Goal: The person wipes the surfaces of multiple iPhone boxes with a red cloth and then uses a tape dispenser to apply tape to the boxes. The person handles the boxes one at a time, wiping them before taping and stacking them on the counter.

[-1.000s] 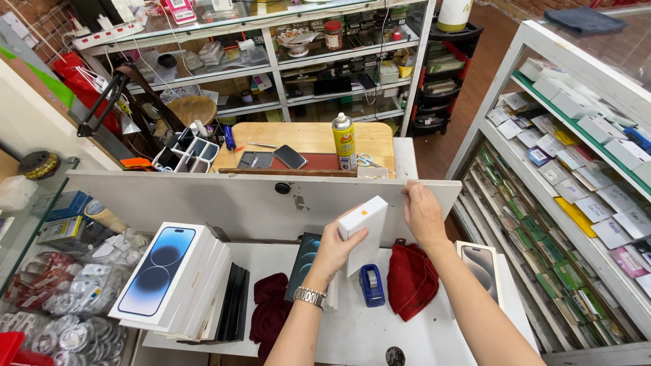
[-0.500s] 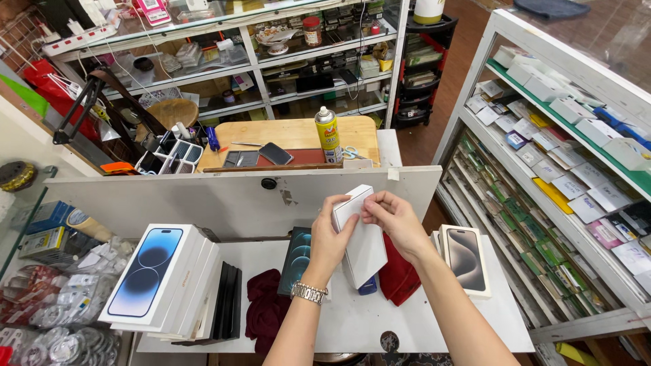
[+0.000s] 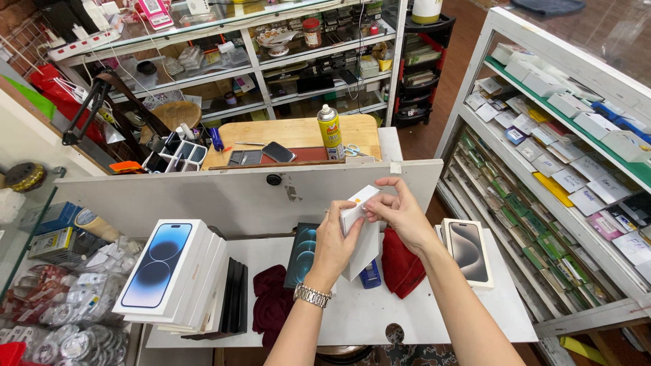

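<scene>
Both the left hand (image 3: 333,242) and right hand (image 3: 401,214) grasp a slim white rectangular cardboard box (image 3: 359,230), tilted upright above the white table's (image 3: 434,312) rear edge.

In the middle of the frame, the left hand (image 3: 333,245) holds a white box (image 3: 360,234) upright from the side. The right hand (image 3: 401,215) touches the top corner of the box with its fingertips. Below the hands is a white table (image 3: 434,315). A stack of phone boxes (image 3: 178,274) lies at the lower left, and a red cloth (image 3: 400,266) is just right of the box. At the upper middle, a yellow spray can (image 3: 330,132) stands on a wooden counter (image 3: 291,132).
</scene>
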